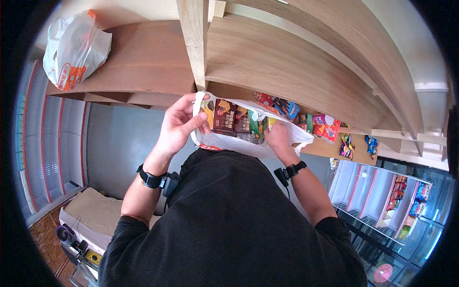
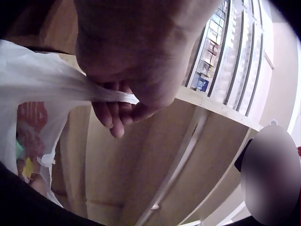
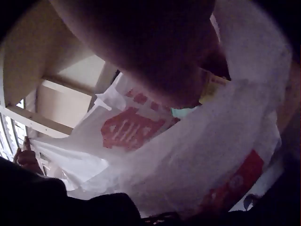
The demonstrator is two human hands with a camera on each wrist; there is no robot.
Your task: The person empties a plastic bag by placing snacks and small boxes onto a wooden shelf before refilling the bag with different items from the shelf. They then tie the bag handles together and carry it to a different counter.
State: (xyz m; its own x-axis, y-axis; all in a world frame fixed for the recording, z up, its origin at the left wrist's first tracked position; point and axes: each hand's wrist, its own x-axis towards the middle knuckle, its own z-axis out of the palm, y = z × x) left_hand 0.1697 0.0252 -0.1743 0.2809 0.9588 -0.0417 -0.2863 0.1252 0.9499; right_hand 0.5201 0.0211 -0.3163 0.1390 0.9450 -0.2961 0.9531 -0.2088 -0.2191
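A white plastic bag with red print hangs open in front of the chest, against the shelf edge. My left hand grips its left handle, and the left wrist view shows the stretched plastic running between that hand's thumb and fingers. Inside the bag lie dark brown snack packs, a yellow pack and green packs. My right hand reaches into the right side of the bag and holds a yellow packet; its fingertips are hidden. The right wrist view shows this yellow packet beside the hand.
Behind the bag, more snack packs and a red pack lie on the lower wooden shelf. A wooden post rises just beyond my left hand. Another filled white bag stands on the upper left shelf. Racks flank both sides.
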